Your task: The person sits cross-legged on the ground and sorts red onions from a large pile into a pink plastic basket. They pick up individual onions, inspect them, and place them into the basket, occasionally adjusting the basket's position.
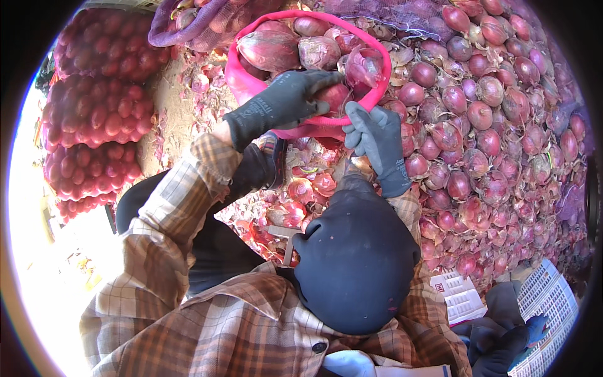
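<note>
A pink mesh bag with a thick pink rim stands before me, holding several large red onions. My left hand, in a dark grey coated glove, reaches over the near left rim, its thumb and fingers around a red onion inside the bag. At the near right rim is my right hand, in a matching glove, palm side partly showing, with its fingers bent against the pink edge and pinching it. Another onion with loose, peeling skin lies by the bag's right wall.
Loose red onions are heaped on the right. Filled red mesh sacks are stacked at left. Purple netting and a purple-rimmed bag lie at the top. Onion skins litter the ground; a printed carton lies lower right.
</note>
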Tool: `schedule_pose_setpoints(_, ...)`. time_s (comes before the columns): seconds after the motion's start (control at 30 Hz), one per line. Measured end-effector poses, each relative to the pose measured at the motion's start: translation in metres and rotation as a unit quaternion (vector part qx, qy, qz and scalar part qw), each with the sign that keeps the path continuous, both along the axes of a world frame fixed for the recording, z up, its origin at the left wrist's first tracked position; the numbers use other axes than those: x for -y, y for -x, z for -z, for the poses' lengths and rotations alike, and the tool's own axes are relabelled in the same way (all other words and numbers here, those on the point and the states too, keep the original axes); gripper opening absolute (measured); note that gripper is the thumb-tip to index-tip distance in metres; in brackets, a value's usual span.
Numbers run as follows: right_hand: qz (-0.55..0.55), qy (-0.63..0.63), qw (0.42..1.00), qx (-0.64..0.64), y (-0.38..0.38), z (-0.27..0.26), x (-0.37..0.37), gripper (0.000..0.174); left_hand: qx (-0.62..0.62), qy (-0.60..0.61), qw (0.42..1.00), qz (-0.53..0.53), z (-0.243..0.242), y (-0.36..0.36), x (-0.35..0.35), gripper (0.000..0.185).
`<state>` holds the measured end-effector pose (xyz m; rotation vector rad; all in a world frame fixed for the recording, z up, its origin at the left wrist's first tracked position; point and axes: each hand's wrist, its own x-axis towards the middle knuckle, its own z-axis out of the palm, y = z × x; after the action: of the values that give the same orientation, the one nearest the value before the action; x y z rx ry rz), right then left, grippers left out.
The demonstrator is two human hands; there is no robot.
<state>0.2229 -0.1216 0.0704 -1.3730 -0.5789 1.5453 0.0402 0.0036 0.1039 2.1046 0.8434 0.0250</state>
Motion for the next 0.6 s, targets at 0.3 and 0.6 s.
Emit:
schedule_pose_setpoints(0.3, -0.003, -0.008, 1.000, 0.010, 0.005, -0.011, -0.010, 0.042, -0.090, 0.016, 0.996, -0.007, -0.008, -0.023, 0.003, 0.059)
schedule_pose_setpoints(0.6, -0.008, -0.120, 0.990, 0.073, 0.018, 0.010, -0.032, 0.041, -0.004, -0.064, 0.998, 0.012, 0.037, 0.002, -0.007, 0.045)
